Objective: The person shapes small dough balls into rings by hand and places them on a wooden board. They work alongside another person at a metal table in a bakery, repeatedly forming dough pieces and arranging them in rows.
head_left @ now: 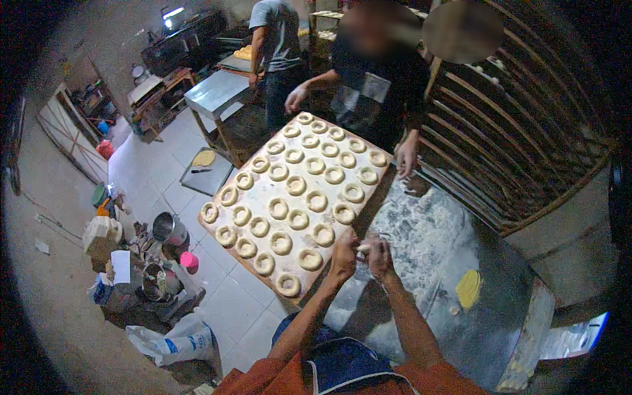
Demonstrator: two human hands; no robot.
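Note:
Close together at the board's near right edge, my two hands work on one small pale piece of dough point(363, 248). My left hand point(343, 255) has its fingers closed on one side of it, and my right hand point(378, 259) closes on the other; most of the dough is hidden by the fingers. Beside them lies a wide floured board point(263, 197) carrying rows of dough rings point(281, 243). White flour point(421, 224) covers much of the dark work table point(454, 336) to the right. A flat yellow piece point(469, 288), perhaps dough, lies on that table.
Across the board stands a co-worker in a dark shirt point(368, 105), hands near its far end. Another person in grey point(280, 39) stands behind. A slatted wooden rack point(507, 125) rises at right. Pots point(169, 228) and a white sack point(172, 339) are on the left floor.

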